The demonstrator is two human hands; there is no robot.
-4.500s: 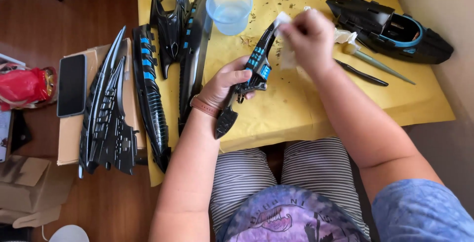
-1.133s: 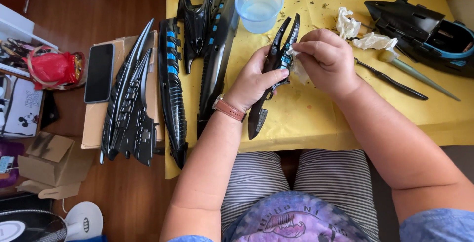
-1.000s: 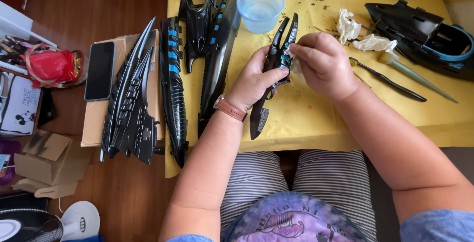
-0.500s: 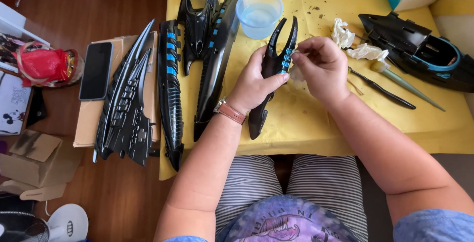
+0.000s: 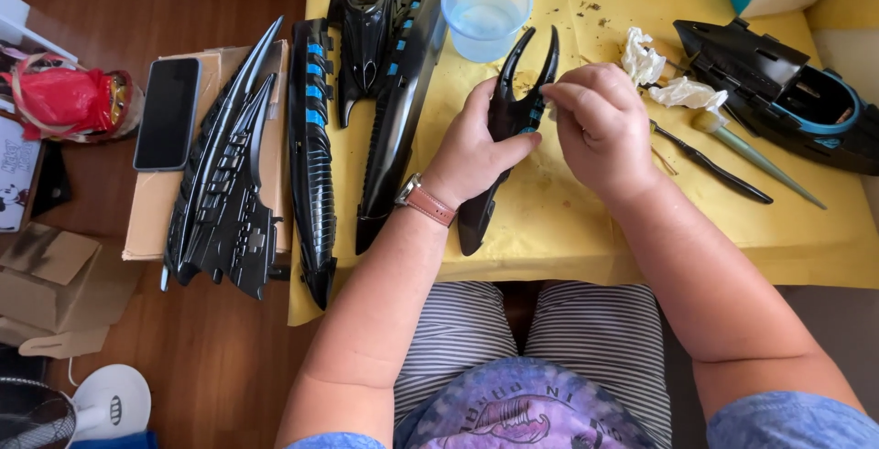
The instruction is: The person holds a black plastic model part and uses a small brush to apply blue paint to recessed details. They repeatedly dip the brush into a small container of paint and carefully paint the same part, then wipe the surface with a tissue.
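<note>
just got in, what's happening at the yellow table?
A seated person's left hand holds a black forked plastic model part with blue accents above the yellow table cover. The right hand pinches at its upper prong. Other long black model pieces lie to the left, a clear plastic cup of water just beyond.

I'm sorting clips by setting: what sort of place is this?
Probably a home hobby table. Black model parts lie on a yellow cloth, with a water cup and tools beside it. The left hand holds one part; the right hand works on it.
</note>
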